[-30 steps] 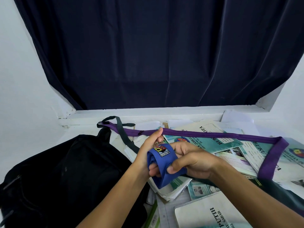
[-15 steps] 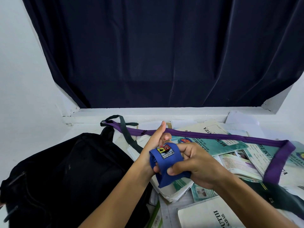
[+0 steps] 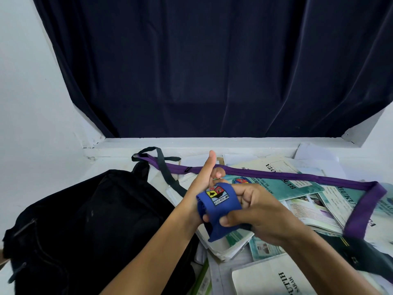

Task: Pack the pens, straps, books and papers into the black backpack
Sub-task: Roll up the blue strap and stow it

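Nearest the camera, a white book lay at the bottom edge, beside a loose pile of papers. Just above them both hands met over the counter. The right hand curled its fingers and thumb round a blue strap with a sewn badge — the strap was rolled round the fingers of the left hand, whose thumb pointed up; whether those fingers gripped the roll could not be told. To the left sat the black backpack, slumped, touching the paper pile. Beyond the hands a purple strap ran across teal booklets and bent back at the right. Farther off, a thin black strap looped near the white sill — behind it hung a dark curtain.
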Demonstrator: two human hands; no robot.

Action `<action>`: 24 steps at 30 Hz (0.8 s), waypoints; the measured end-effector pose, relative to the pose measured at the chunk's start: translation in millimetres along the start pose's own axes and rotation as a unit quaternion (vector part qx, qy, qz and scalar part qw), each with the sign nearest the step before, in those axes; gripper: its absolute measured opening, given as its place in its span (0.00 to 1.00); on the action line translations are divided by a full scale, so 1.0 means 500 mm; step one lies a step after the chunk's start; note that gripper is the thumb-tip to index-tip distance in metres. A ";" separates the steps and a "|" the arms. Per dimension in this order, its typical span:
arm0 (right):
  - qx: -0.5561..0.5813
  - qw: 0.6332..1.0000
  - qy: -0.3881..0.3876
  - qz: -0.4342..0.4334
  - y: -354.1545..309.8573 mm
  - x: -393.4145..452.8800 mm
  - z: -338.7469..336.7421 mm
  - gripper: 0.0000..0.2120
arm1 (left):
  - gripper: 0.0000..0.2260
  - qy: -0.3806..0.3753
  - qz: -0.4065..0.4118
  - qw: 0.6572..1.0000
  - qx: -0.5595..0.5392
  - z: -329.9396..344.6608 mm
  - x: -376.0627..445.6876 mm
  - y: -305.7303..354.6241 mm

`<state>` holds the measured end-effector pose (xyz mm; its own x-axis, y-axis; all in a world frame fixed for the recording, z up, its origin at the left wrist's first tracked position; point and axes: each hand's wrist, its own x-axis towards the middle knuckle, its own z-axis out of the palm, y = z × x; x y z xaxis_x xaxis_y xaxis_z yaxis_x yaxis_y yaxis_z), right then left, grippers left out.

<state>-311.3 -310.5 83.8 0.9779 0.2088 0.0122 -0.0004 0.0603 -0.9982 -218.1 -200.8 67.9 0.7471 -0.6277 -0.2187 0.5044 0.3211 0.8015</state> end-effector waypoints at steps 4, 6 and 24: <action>0.091 0.995 -0.004 0.028 0.008 0.015 -0.008 0.21 | 0.22 0.022 0.006 1.000 0.003 -0.023 0.002 -0.019; 0.121 0.992 0.029 0.038 0.015 0.020 -0.017 0.25 | 0.20 0.015 0.037 0.999 0.012 -0.033 -0.007 -0.027; 0.031 0.990 0.135 -0.023 0.027 0.023 -0.003 0.20 | 0.06 0.065 0.079 0.995 0.011 -0.010 -0.022 -0.045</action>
<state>-299.6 -308.8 70.4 0.9974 -0.0640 0.0329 0.0407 0.1244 -0.9914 -235.4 -197.6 49.3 0.8665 -0.4734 -0.1581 0.3679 0.3917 0.8434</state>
